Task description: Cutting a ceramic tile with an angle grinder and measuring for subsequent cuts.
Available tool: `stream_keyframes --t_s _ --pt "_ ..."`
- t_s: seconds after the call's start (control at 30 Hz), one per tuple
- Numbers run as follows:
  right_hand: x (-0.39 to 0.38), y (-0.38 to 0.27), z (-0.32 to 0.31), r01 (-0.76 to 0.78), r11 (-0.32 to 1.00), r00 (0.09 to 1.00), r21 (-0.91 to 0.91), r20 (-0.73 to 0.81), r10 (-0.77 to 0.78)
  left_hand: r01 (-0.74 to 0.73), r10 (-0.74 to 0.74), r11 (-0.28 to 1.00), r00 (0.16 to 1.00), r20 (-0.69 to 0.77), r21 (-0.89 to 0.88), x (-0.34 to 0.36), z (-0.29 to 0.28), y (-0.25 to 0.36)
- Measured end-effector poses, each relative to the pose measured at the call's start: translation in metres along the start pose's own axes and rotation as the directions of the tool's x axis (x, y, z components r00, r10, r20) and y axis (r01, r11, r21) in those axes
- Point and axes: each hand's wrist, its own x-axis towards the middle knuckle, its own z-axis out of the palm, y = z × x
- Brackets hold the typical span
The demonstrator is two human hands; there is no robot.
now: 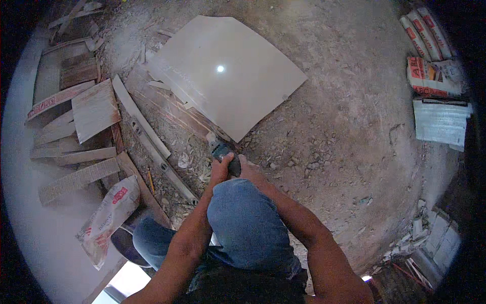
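The dusty floor (354, 131) bears loose rubble (304, 161), 1 large pale slab (238, 76), 1 metal level (150, 148) and 1 yellow pencil (151, 181).

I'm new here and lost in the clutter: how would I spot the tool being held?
Find the large pale slab, then its corner nearest the person's knee. Just beside that corner, the left hand and right hand hold the tool. Unlike the flat scraps at left, it is dark and compact.
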Motion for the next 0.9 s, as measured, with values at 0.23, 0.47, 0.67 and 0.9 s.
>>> stream_keyframes --t_s 0.23,0.47,0.67,0.9 --pt "0.007 0.007 0.008 -0.081 0.992 0.996 -0.093 0.027 0.084 -0.081 0.08 0.996 0.996 0.027 0.024 0.015 -0.013 -0.017" --pt "0.003 0.011 0.006 -0.067 0.995 0.997 -0.069 0.031 0.069 -0.075 0.119 0.842 0.992 -0.049 0.535 0.02 -0.03 -0.038" --pt "0.0 0.016 0.013 -0.046 0.997 0.998 -0.055 -0.043 0.043 0.044 0.009 0.905 0.992 -0.122 0.422 0.025 -0.025 -0.041" --pt "-0.002 0.039 0.011 -0.064 0.998 0.997 -0.013 -0.048 0.063 -0.01 0.026 0.928 0.999 -0.039 0.373 -0.023 0.019 0.0"
